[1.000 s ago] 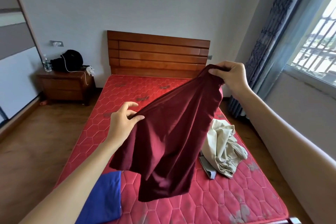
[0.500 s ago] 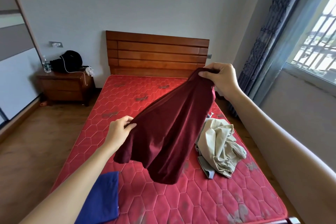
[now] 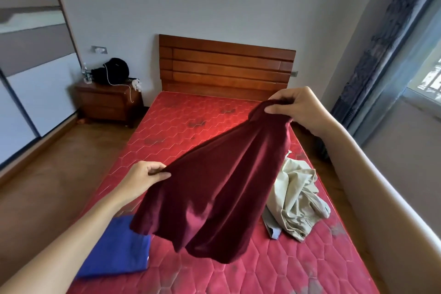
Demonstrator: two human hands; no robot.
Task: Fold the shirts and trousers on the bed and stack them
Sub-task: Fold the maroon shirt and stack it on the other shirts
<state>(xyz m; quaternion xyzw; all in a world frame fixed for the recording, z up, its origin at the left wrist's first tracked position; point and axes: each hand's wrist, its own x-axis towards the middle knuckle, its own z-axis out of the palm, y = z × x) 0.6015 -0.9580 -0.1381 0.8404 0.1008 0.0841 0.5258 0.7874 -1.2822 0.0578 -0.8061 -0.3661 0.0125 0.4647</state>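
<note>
Pinching the shirt [image 3: 214, 186] in left hand [image 3: 140, 180] and right hand [image 3: 296, 108], spread it taut, then lay it flat on the bed [image 3: 181, 126].

Folded garment [image 3: 114, 248] at mattress [image 3: 195, 124] near-left, crumpled trousers [image 3: 296, 200] right, nightstand [image 3: 107, 105] left of headboard [image 3: 226, 67].

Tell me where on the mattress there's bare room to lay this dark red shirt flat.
Widest bare patch: the mattress between the headboard and the held red shirt. Crowded nearer: blue garment at the near left, crumpled beige trousers along the right edge, leaving a narrower strip between them.
</note>
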